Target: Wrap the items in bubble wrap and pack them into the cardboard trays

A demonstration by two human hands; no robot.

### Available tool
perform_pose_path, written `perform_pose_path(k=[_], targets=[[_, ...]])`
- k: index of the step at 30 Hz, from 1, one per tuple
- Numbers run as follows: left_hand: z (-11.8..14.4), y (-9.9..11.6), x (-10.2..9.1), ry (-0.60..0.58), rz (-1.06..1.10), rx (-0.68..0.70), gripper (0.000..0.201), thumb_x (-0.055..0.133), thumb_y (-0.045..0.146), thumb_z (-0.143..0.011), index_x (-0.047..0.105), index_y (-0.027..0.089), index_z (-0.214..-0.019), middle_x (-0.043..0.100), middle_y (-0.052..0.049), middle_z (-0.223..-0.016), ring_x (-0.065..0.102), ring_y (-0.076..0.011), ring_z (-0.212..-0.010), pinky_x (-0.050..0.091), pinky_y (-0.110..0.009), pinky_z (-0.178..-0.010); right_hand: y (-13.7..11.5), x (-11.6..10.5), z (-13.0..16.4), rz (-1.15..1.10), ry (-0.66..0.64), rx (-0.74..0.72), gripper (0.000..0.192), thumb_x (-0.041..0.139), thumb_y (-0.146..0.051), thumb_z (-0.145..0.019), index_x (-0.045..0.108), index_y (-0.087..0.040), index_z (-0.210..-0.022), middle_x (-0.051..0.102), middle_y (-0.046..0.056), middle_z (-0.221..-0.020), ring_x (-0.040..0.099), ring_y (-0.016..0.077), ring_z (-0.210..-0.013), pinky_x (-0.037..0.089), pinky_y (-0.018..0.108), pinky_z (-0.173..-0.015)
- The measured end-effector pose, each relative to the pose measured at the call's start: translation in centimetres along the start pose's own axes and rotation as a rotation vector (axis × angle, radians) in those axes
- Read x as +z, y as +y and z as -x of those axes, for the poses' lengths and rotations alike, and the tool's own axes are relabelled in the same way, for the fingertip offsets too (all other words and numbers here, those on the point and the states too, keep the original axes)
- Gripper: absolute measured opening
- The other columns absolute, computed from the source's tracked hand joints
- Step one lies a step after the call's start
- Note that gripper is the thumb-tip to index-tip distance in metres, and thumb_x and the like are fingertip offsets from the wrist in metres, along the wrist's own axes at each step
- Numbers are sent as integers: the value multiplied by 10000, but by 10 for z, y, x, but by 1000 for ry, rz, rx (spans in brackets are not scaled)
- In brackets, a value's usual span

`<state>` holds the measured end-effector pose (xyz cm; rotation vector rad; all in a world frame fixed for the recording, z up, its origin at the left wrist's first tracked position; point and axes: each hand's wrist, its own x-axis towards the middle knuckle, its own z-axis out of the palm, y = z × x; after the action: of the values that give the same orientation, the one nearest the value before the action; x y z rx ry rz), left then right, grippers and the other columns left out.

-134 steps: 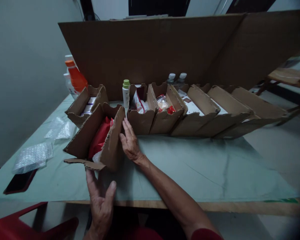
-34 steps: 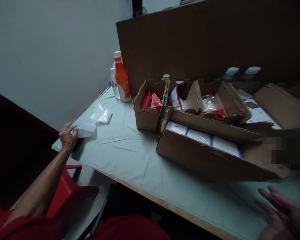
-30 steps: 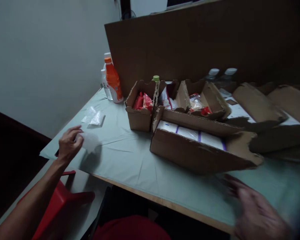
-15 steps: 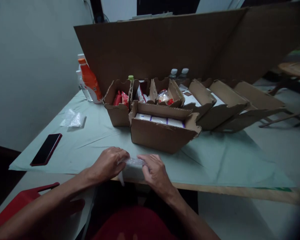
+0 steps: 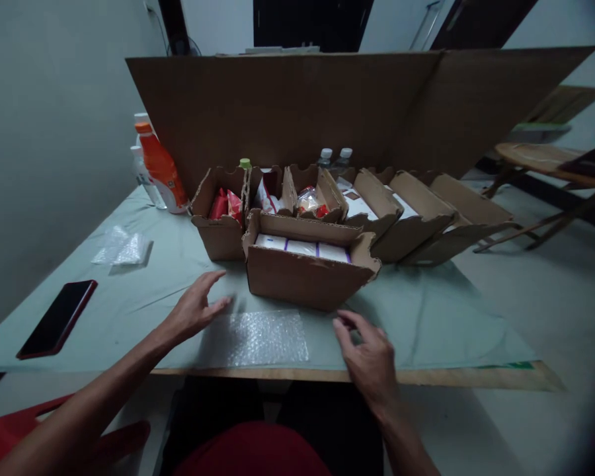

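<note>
A sheet of bubble wrap (image 5: 265, 337) lies flat near the table's front edge, between my two hands. My left hand (image 5: 194, 309) hovers at the sheet's left end with fingers spread and holds nothing. My right hand (image 5: 369, 354) is just right of the sheet, fingers loosely curled and empty. Right behind the sheet stands an open cardboard box (image 5: 307, 277) with white packs banded in purple.
Behind it runs a row of open cardboard boxes (image 5: 221, 231) with red and clear packets. A tall cardboard sheet (image 5: 297, 106) stands at the back. An orange bottle (image 5: 161, 168), more bubble wrap (image 5: 123, 249) and a dark phone (image 5: 57, 317) lie at the left.
My left hand fetched the bubble wrap from the table's left side. Both hands held it at the front edge, then spread it flat and let go.
</note>
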<state>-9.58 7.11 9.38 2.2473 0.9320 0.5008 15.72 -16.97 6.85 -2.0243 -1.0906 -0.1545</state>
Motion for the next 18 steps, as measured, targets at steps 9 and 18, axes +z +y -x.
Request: perform_pose_path(k=[9, 18], targets=[[-25, 42, 53, 62, 362, 103, 653, 588, 412, -882, 423, 154, -1459, 588, -160, -1418, 605, -278, -1248, 482, -455, -1077, 13, 14, -71, -321, -138, 202, 572, 652, -571, -779, 625, -153, -1168, 741, 148, -1080, 691, 284, -926, 546, 401, -810], [-41, 31, 58, 166, 332, -51, 551, 577, 442, -833, 486, 160, -1297, 655, -130, -1256, 652, -262, -1099, 551, -386, -901, 19, 54, -93, -488, -188, 234, 648, 670, -583, -773, 586, -147, -1245, 725, 165, -1176, 686, 310, -1043, 530, 428, -895]])
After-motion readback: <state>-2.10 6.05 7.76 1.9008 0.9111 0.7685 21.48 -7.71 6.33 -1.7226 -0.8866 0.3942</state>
